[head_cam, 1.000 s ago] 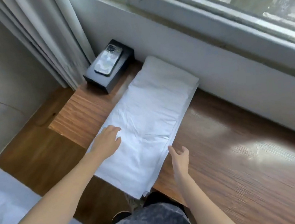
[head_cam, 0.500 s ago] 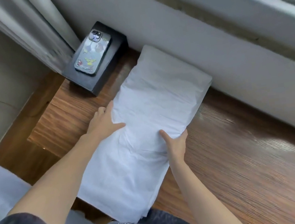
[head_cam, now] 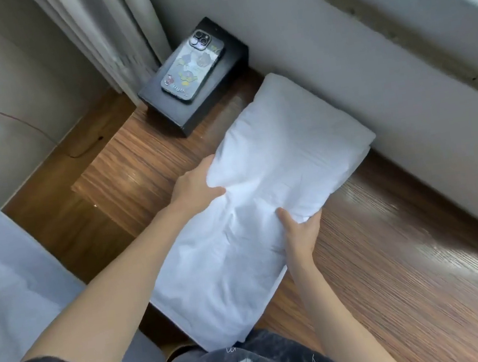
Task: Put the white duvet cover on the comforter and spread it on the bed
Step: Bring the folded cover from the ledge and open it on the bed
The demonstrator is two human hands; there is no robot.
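- Just starting: folded white duvet cover point(head_cam: 267, 195) on wooden ledge point(head_cam: 397, 266) below window, near end overhanging.
- Gripped at both edges, left hand point(head_cam: 194, 188) and right hand point(head_cam: 299, 233).
- Next, probably: lifting clear, carrying left to bed point(head_cam: 5, 275).

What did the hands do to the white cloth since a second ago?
Both hands slid up the folded duvet cover and took hold: the left hand grips its left edge, the right hand its right edge, bunching the cloth. The phone stayed on the black box.
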